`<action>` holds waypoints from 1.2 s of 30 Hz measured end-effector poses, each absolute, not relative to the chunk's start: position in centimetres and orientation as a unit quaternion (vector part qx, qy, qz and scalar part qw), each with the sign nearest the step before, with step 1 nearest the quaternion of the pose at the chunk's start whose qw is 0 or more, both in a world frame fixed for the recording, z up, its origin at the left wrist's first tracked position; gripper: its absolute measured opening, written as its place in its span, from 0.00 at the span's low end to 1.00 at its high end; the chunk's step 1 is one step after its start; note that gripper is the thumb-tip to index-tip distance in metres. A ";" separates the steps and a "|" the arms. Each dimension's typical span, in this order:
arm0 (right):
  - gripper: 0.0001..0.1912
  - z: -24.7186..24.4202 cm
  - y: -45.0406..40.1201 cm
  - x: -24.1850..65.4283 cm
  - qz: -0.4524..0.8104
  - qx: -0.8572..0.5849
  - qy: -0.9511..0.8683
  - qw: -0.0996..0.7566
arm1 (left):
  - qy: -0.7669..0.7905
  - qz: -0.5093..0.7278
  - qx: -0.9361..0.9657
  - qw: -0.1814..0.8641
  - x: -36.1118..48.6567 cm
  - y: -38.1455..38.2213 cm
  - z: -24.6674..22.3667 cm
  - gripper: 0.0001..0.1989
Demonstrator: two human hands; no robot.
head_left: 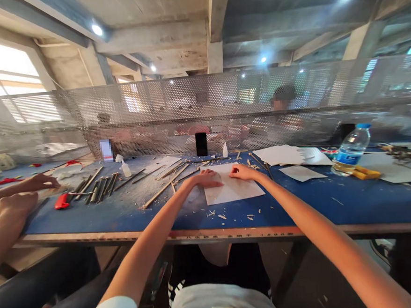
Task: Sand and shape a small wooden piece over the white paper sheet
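A white sheet of paper (234,193) lies on the blue table in front of me. My left hand (209,178) rests on its left part, palm down with the fingers stretched out flat. At the sheet's upper right is my right hand (241,172), its fingertips pinched together close to the paper. Whatever is between those fingertips, if anything, is too small to make out. Thin pale shavings (222,216) are scattered just below the sheet. Left of my hands, slim wooden sticks (162,189) lie across the dusty tabletop.
A phone (201,144) and a glue bottle (225,149) stand behind the paper. More paper (286,156), a water bottle (352,151) and a yellow block (366,172) are on the right. At left are a co-worker's hands (19,204), a red-handled tool (61,201) and dark sticks (102,187). A perforated screen (173,100) borders the back.
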State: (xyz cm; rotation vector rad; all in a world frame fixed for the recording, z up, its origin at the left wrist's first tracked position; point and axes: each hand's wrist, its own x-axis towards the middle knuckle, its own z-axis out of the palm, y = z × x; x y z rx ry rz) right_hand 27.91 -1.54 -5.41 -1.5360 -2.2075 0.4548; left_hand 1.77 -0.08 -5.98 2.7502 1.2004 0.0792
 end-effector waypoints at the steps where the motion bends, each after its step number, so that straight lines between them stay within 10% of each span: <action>1: 0.15 -5.2 -1.1 28.0 0.177 -0.546 -0.795 0.196 | 0.405 0.004 0.911 0.075 1.7 -0.1 -5.9 0.49; 13: 0.08 -4.4 -1.6 28.0 0.146 -0.533 -0.820 0.151 | 0.348 -0.043 0.929 0.123 1.9 1.1 -3.8 0.38; 36: 0.06 -4.5 -1.8 29.1 0.299 -0.546 -0.776 0.103 | 0.315 -0.014 0.937 0.151 0.4 2.1 -5.6 0.50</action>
